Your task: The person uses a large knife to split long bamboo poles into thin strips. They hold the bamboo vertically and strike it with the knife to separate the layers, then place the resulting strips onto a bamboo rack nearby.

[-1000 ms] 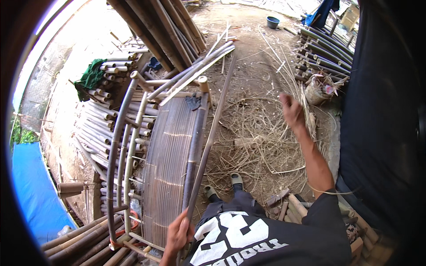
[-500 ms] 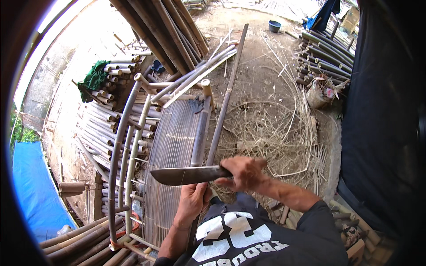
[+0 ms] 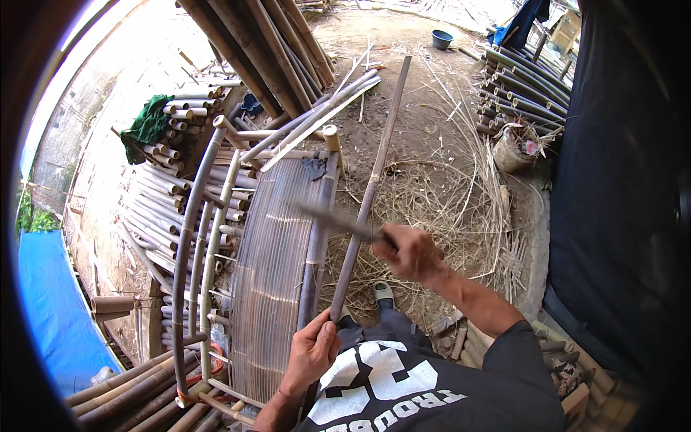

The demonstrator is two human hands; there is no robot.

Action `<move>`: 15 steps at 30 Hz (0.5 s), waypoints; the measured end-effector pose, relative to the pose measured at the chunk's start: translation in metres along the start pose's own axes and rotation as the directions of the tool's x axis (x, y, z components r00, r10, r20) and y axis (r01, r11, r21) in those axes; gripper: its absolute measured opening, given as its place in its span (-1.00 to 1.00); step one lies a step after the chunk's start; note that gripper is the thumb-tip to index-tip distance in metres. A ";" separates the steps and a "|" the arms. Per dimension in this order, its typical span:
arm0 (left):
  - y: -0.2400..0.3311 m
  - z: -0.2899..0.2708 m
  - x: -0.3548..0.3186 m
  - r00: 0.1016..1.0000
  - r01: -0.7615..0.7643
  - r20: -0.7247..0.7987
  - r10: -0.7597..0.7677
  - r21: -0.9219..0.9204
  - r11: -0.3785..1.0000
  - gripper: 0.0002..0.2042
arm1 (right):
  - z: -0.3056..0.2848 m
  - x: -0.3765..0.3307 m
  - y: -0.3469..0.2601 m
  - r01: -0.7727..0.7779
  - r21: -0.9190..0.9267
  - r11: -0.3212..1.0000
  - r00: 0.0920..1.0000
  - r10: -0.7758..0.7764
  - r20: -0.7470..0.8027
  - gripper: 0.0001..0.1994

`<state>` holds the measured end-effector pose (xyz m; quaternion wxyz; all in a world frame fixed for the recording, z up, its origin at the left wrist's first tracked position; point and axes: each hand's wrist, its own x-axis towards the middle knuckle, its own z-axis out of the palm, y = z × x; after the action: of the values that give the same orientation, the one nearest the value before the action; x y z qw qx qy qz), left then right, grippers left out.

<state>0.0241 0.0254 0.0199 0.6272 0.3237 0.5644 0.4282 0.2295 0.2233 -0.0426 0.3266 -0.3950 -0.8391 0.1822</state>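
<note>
My left hand is closed round the near end of a long split bamboo strip, which slants away from me to the far ground. In my right hand is the handle of a machete. Its blade, smeared by motion, lies across the strip and points left over the slatted bamboo bench. Whether the blade touches the strip I cannot tell. A dark rag rests at the far end of the bench seat.
Stacked bamboo poles lie beyond the bench on the left, with thick upright poles behind. Thin shavings litter the ground ahead. At right are another pole stack, a sack and a black sheet. A bucket stands far off.
The machete has moved up and away along the strip, its blade turning from broadside to edge-on. My left hand and the strip's near end have shifted slightly nearer to me.
</note>
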 end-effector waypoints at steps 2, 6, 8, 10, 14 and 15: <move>0.001 0.001 -0.003 1.000 0.026 -0.005 -0.026 -0.036 0.999 -0.63 | 0.002 0.000 -0.007 0.383 -0.088 0.920 0.912 -0.391 -0.125 -0.48; -0.010 0.000 -0.008 1.000 -0.013 0.026 0.013 -0.010 1.000 -0.61 | -0.011 0.014 0.028 -0.268 -0.054 0.962 0.963 0.268 -0.015 -0.47; -0.004 -0.003 -0.010 0.999 0.027 0.025 -0.027 -0.018 0.999 -0.61 | 0.003 -0.005 0.030 -0.062 0.038 0.997 0.998 0.061 0.026 -0.47; -0.007 -0.005 -0.012 1.000 0.015 0.014 -0.015 -0.002 1.000 -0.60 | -0.005 -0.002 0.016 0.038 -0.025 0.999 0.999 -0.038 0.002 -0.42; -0.009 -0.008 -0.034 0.996 0.064 0.050 -0.068 0.077 0.995 -0.62 | -0.032 0.024 0.074 -0.225 -0.140 0.964 0.972 0.212 -0.100 -0.43; -0.012 -0.011 -0.038 0.996 0.070 0.050 -0.073 0.067 0.995 -0.63 | -0.040 0.028 0.076 -0.183 -0.188 0.965 0.980 0.164 -0.115 -0.40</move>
<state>0.0156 -0.0152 0.0239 0.6457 0.3346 0.5728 0.3782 0.2852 0.2947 -0.0455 0.3093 -0.5060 -0.7981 0.1064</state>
